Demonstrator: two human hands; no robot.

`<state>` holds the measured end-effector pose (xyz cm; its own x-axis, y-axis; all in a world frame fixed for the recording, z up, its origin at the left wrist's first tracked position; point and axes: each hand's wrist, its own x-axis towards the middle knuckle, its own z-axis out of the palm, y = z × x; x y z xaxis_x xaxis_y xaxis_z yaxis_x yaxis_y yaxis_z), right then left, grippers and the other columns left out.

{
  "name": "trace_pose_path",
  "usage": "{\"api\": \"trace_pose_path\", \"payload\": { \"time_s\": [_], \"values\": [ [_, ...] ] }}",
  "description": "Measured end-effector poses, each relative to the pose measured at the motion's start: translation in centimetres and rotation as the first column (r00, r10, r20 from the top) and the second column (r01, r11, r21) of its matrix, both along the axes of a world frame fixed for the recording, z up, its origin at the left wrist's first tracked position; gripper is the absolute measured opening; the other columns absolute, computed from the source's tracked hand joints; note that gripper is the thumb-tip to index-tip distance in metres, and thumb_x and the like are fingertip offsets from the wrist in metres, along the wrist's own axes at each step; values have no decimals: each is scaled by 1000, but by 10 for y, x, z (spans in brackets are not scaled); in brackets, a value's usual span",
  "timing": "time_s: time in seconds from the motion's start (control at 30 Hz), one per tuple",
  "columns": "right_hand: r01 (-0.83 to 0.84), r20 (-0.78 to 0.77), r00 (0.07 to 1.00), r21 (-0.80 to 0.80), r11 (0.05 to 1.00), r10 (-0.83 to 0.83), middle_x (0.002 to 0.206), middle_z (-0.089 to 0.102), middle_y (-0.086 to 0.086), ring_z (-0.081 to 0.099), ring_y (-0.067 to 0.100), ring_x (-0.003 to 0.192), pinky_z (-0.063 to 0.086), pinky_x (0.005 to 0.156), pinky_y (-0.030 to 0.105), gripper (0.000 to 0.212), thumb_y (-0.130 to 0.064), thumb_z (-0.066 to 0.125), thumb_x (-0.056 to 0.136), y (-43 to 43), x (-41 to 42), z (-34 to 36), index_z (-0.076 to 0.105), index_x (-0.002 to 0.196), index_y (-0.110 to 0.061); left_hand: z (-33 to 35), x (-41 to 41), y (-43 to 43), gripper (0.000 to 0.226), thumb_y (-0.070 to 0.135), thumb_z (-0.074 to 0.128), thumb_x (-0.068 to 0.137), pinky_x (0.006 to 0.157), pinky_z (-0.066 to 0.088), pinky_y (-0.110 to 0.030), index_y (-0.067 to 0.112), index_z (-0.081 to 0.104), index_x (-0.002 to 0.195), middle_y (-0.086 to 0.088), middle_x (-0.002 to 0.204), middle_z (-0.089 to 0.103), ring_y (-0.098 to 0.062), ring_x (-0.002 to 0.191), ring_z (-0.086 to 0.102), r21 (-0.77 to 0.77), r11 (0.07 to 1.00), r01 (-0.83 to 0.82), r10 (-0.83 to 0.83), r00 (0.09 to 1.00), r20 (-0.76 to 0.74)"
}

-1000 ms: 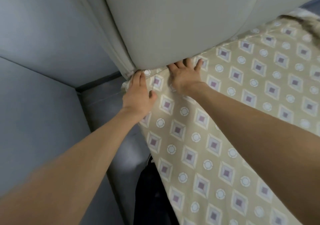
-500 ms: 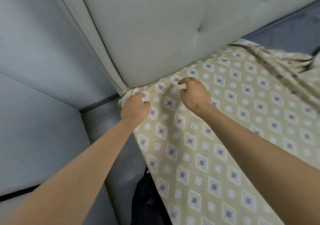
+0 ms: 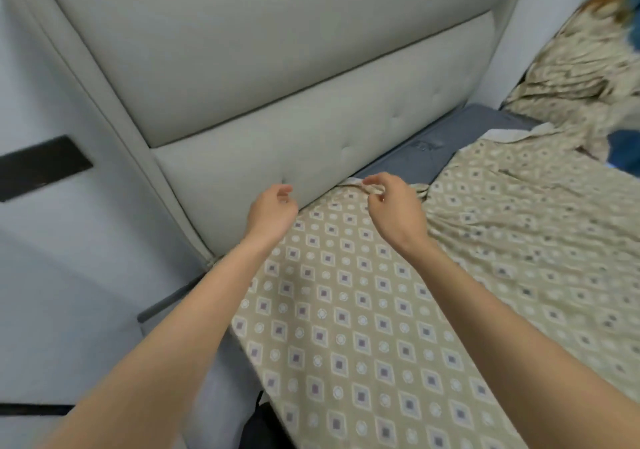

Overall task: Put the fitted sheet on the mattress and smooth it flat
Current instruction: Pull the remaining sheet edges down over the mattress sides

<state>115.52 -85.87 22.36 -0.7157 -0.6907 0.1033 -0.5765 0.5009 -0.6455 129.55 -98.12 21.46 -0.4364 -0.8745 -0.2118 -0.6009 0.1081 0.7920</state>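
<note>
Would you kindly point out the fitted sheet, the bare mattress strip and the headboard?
fitted sheet (image 3: 346,310): head view, flat patterned area.
mattress (image 3: 433,158): head view, uncovered grey strip by the headboard.
headboard (image 3: 277,68): head view, upper padded panel.

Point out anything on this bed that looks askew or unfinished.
The fitted sheet is only partly on: a strip of bare grey mattress shows along the headboard, and the sheet's far end lies bunched in folds at the right, not stretched over that corner.

Left hand (image 3: 273,210) lifted off fitted sheet (image 3: 363,313), now empty; right hand (image 3: 394,206) shifted rightward, pinching bunched edge at headboard (image 3: 277,109).
</note>
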Motion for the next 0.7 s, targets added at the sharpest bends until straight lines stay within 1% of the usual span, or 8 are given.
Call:
{"api": "trace_pose_path", "payload": {
  "time_s": [0.07,0.2,0.3,0.33,0.47,0.57,0.6,0.7],
  "values": [
    [40,-21,999,-37,999,-40,128,59,-3,60,19,105,52,84,41,35,-13,43,90,35,-10,43,60,119,-23,44,-15,20,39,12,48,91,103,37,-26,13,55,129,-5,131,59,-19,121,54,-22,999,50,-51,998,-46],
    [119,-30,992,-71,990,-121,128,58,-3,60,15,102,50,78,33,35,-13,42,93,96,-27,115,59,122,-23,125,-43,60,39,12,49,91,109,38,-33,13,55,129,-7,132,58,-21,123,54,-74,987,144,-152,981,-117],
    [205,-19,978,-104,973,-208,117,63,0,58,13,76,44,62,29,34,-13,43,92,141,-39,160,59,119,-25,180,-64,97,39,13,48,92,108,38,-31,14,55,130,-6,133,57,-20,124,53,-115,966,232,-249,956,-158],
    [214,-24,976,-103,972,-217,116,64,0,56,12,73,42,61,28,33,-13,43,92,144,-40,166,60,119,-25,187,-67,102,39,13,48,92,107,38,-30,14,54,131,-5,133,57,-19,124,52,-120,962,244,-262,950,-169],
    [330,-52,940,-117,937,-337,117,64,0,55,8,69,40,64,27,32,-13,45,92,202,-48,211,61,118,-24,230,-98,147,40,13,48,92,106,41,-33,16,54,131,-3,133,57,-20,122,54,-134,920,369,-390,896,-212],
    [386,-105,911,-130,913,-400,123,61,-3,60,14,91,44,74,29,34,-12,46,90,238,-52,230,61,118,-23,242,-118,174,39,13,47,93,100,39,-25,15,53,131,-2,134,55,-18,124,52,-154,874,460,-485,847,-218],
    [412,-125,896,-131,902,-427,124,60,-3,60,15,91,47,77,31,34,-12,46,90,251,-54,236,61,118,-23,245,-125,184,39,14,46,94,102,38,-26,15,52,132,-1,135,54,-17,124,51,-149,856,495,-517,826,-224],
    [511,-135,839,-135,849,-527,115,59,-2,57,11,74,50,79,35,37,-9,45,86,292,-58,250,61,117,-23,252,-147,214,40,19,45,95,107,41,-39,19,49,134,0,137,51,-18,124,50,-115,788,605,-613,753,-237]
  ]
}}
